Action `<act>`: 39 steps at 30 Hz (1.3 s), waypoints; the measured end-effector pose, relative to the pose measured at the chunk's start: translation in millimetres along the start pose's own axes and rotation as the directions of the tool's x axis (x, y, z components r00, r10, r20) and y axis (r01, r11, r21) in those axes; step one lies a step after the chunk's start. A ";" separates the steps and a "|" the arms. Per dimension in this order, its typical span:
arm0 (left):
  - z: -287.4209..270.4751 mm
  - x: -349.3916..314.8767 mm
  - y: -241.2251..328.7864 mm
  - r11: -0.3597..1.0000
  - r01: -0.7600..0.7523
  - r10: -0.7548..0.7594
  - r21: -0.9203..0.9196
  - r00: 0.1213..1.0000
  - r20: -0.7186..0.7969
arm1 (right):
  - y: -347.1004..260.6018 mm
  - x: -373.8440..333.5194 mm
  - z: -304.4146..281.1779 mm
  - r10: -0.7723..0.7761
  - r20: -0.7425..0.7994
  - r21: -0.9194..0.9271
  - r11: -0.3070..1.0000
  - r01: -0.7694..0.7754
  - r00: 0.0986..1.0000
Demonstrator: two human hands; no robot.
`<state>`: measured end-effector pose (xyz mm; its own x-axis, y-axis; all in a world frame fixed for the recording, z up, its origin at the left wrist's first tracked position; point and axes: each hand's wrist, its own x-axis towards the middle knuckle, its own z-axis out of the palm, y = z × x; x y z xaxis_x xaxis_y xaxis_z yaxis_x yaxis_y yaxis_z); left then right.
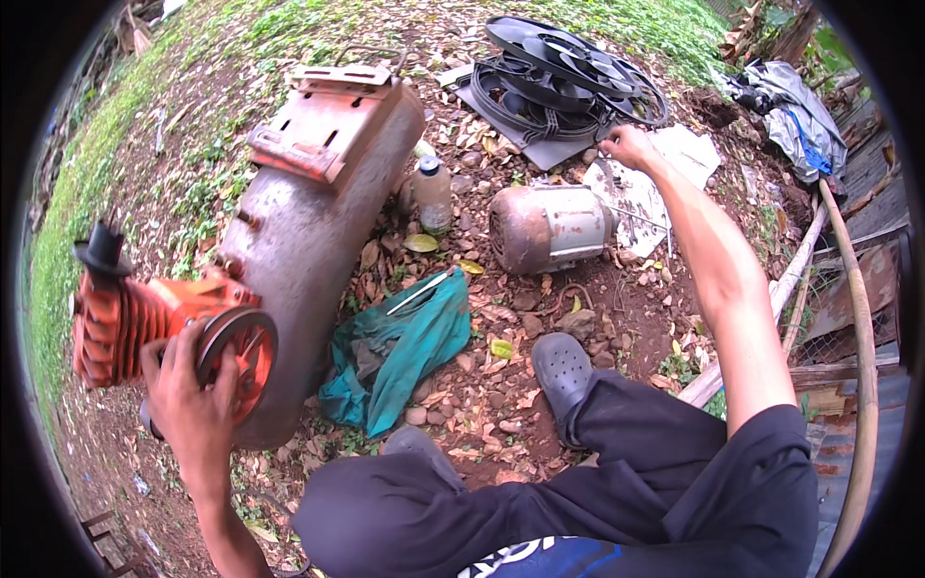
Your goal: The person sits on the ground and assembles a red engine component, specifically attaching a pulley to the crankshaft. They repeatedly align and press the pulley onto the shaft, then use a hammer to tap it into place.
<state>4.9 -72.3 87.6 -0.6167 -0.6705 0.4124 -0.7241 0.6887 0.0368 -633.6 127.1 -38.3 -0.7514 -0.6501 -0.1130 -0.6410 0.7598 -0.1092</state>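
My left hand (188,390) is closed round the rim of a pulley wheel (236,358), which has a dark rim and orange spokes. The wheel belongs to an orange finned compressor pump (130,328) at the lower left, beside a long rusty grey air tank (299,231). My right arm reaches far forward. At its end my right hand (631,147) has its fingers drawn together beside the black radiator fans (568,77), above a dirty white sheet (689,154). Whatever those fingers hold is too small to make out. An electric motor (554,228), grey with a rusty end, lies below that hand.
A capped plastic bottle (432,197) stands against the tank. A teal plastic bag (395,352) with a white stick on it lies before my feet. Wooden poles (853,337) and a grey tarp (795,116) line the right side. Stones and dry leaves cover the ground.
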 end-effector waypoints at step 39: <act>-4.2 13.3 2.7 0.916 -0.089 0.036 0.390 0.989 0.141 | 191.3 124.6 223.1 -0.162 0.076 0.064 0.986 0.157 0.984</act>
<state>-3.9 -78.2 97.0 -0.6796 -0.6777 0.2809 -0.7293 0.5830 -0.3580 -814.9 189.3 -293.6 -0.6237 -0.7632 -0.1687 -0.7397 0.6461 -0.1883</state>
